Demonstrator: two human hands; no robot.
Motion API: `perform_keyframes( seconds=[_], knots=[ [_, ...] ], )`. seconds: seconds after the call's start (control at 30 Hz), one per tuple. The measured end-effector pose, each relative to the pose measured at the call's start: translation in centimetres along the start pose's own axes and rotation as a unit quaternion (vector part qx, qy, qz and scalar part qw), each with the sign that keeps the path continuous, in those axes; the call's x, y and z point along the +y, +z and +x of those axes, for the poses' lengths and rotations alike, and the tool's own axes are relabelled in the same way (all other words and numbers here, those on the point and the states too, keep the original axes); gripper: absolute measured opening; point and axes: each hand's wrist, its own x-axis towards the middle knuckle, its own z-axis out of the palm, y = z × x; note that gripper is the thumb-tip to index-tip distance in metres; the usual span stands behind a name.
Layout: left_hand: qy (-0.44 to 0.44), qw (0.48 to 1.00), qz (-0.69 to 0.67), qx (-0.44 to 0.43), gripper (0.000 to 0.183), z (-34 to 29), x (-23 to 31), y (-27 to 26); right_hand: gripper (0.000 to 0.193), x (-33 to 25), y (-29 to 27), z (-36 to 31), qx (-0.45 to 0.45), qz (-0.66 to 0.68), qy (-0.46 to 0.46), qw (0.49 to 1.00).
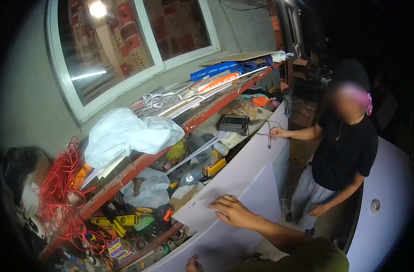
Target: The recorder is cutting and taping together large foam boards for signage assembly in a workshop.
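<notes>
A large white sheet panel (pixel 216 233) leans along the front of a cluttered shelf. Near its upper left corner, by a small handwritten mark, my right hand (pixel 234 211) lies over the surface with its fingers spread, gripping nothing. My left hand (pixel 194 264) shows only in part at the lower edge, in front of the same panel; its fingers are curled, and what they hold, if anything, is hidden. Across from me stands another person (pixel 345 149) in a dark shirt. That person's raised hand (pixel 278 132) pinches a thin dark cable beside the panel's far end.
A red-framed shelf (pixel 202 115) carries a pale plastic bag (pixel 127 136), a blue roll (pixel 214 70) and a black box-shaped device (pixel 232 124). Tangled red cable (pixel 64 195) hangs at the left. Another white panel (pixel 383 181) with a round hole stands at the right.
</notes>
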Motion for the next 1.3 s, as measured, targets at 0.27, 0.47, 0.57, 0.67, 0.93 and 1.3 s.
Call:
perform_keyframes(
  seconds=[0.27, 0.47, 0.57, 0.67, 0.93, 1.3],
  knots=[
    [0.116, 0.979, 0.110, 0.125, 0.028, 3.7, 12.0, -0.8, 0.029, 3.5, -0.3, -2.9, -0.051, 0.035, 0.021, 0.998],
    [0.205, 0.944, 0.097, 0.238, 0.031, 5.8, 18.4, -1.8, 0.028, 5.1, -0.8, -4.4, -0.059, 0.057, 0.004, 0.997],
    [0.214, 0.939, 0.078, 0.259, 0.027, 5.5, 20.3, -1.9, 0.028, 5.8, -1.2, -5.1, -0.078, 0.061, -0.002, 0.995],
    [0.241, 0.928, 0.094, 0.269, 0.026, 5.7, 21.1, -1.4, 0.029, 6.6, -1.2, -6.1, -0.094, 0.053, 0.001, 0.994],
    [0.195, 0.957, 0.091, 0.192, 0.028, 4.4, 20.3, 1.3, 0.029, 7.6, -0.1, -7.7, -0.149, 0.048, 0.042, 0.987],
    [0.183, 0.963, 0.121, 0.154, 0.022, 4.4, 19.8, 3.4, 0.027, 7.5, 0.1, -9.9, -0.192, 0.060, 0.043, 0.979]
  ],
)
